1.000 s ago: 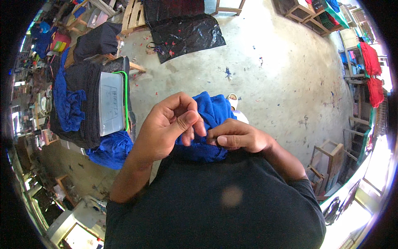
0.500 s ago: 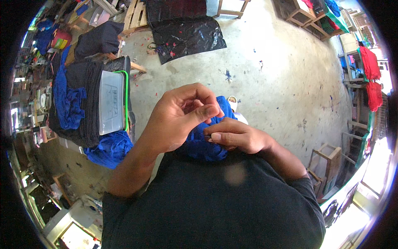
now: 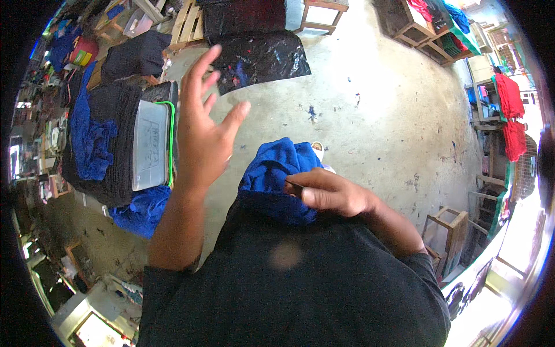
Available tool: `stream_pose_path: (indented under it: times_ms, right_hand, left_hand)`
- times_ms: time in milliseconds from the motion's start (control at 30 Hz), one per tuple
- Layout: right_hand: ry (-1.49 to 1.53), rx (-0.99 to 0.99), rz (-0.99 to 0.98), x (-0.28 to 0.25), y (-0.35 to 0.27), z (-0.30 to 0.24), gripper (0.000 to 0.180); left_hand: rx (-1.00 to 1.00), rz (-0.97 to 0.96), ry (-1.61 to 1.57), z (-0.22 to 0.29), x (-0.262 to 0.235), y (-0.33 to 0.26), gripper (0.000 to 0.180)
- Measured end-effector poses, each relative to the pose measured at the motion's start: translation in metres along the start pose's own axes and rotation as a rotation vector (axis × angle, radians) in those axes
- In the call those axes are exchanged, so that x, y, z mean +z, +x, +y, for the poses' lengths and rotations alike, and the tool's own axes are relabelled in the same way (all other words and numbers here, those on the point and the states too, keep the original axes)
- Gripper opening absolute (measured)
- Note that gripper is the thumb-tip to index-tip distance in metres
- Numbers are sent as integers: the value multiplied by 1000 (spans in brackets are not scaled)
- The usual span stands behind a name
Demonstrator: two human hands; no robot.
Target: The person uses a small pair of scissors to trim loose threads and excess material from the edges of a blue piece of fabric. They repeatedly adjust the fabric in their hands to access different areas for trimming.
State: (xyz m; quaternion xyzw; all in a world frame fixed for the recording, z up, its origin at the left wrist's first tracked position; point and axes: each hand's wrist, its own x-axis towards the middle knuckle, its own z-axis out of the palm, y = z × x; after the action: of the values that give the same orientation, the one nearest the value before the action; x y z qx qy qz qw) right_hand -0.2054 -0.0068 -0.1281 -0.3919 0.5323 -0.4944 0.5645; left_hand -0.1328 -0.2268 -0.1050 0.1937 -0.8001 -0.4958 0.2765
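A bundle of bright blue cloth point(image 3: 272, 165) lies gathered in front of my body, over my lap. My right hand point(image 3: 335, 194) rests against its right side, thumb and fingers closed. A small thin dark tool point(image 3: 293, 184) pokes out between them; most of it is hidden, so its exact kind cannot be made out. Raised to the left of the cloth, my left hand point(image 3: 202, 136) has its fingers spread and nothing in it.
On the left, a clear plastic box point(image 3: 151, 144) with a green rim stands beside a stack of black cloth point(image 3: 118, 153) with blue cloth on top. A black plastic sheet point(image 3: 266, 61) lies on the floor ahead. At right are a wooden stool point(image 3: 445, 231) and hanging red cloths point(image 3: 509, 98).
My left hand has swung away from the blue cloth, up and to the left, and its pinched fingers have spread apart. My right hand stays at the cloth, still holding the small tool.
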Motion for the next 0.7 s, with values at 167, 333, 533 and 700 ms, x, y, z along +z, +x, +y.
stream_pose_path:
  times_ms: [167,333,533,700]
  right_hand:
    - [-145,-87,215,16,-4,-11,36]
    - [-435,-248,466,12,7,-22,27]
    - [-829,-549,363,-22,33,-55,32]
    - [-937,-549,318,-31,63,-82,35]
  left_hand:
    - [-221,-1133,-17,21,-47,-28,56]
    - [-139,-745,95,26,-38,-55,37]
    - [62,-434,101,36,-46,-39,25]
    - [157,-222,355,46,-52,-26,26]
